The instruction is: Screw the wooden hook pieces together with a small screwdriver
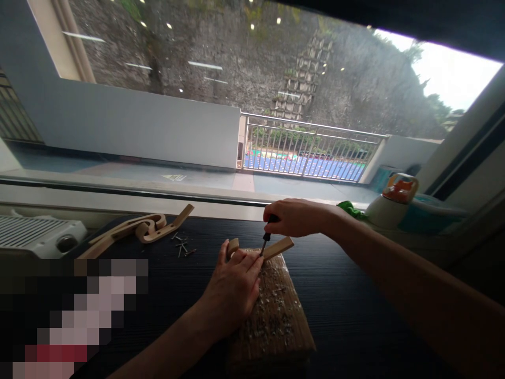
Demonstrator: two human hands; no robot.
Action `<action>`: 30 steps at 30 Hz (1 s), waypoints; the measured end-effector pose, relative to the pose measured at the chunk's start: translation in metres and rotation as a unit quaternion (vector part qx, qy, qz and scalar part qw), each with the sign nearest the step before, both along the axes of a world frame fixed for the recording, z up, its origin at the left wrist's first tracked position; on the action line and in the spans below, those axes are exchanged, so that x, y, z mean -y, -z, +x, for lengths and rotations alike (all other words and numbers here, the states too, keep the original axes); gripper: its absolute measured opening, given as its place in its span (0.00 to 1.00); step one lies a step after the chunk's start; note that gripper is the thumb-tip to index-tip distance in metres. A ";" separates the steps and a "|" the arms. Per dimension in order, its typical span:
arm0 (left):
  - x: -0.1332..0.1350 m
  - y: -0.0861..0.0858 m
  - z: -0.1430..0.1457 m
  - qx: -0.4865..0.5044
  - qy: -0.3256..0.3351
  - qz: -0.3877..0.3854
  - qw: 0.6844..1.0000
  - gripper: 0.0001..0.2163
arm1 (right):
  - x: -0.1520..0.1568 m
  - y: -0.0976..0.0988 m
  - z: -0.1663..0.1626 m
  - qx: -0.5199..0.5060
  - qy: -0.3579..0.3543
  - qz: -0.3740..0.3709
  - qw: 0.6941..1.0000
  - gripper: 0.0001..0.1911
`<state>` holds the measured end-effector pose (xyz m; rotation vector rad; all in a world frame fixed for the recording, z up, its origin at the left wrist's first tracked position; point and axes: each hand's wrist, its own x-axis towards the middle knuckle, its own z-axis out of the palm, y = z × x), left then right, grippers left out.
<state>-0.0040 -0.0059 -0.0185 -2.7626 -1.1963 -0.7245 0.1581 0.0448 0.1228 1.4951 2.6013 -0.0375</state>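
My right hand (298,217) is closed around the dark handle of a screwdriver (266,235), which tilts with its shaft pointing down. Its tip meets a pale wooden strip (281,248) with a curled left end, right beside my left fingertips. With its fingers over that strip, my left hand (235,281) grips and presses it against the top of a brown block (276,316). The block has a rough, grooved surface scattered with shiny bits. Part of the strip is hidden under my left fingers.
Several loose screws (182,246) lie left of the block on the dark table (347,295). Behind them are more curled wooden strips (152,227). A white ridged appliance (43,234) stands at the left, and a bottle with an orange top (398,189) at the right. A window runs along the back.
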 end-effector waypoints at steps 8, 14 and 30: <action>-0.001 -0.002 0.000 0.008 0.006 -0.022 1.000 0.18 | -0.002 -0.006 0.002 -0.005 -0.035 -0.002 0.999 0.13; -0.001 -0.003 0.002 0.028 0.009 -0.037 0.999 0.18 | 0.000 0.009 -0.001 -0.019 0.017 0.029 0.999 0.16; -0.046 -0.056 0.004 -0.051 -0.046 -0.189 0.980 0.07 | 0.016 0.005 -0.013 0.033 0.021 0.006 0.999 0.13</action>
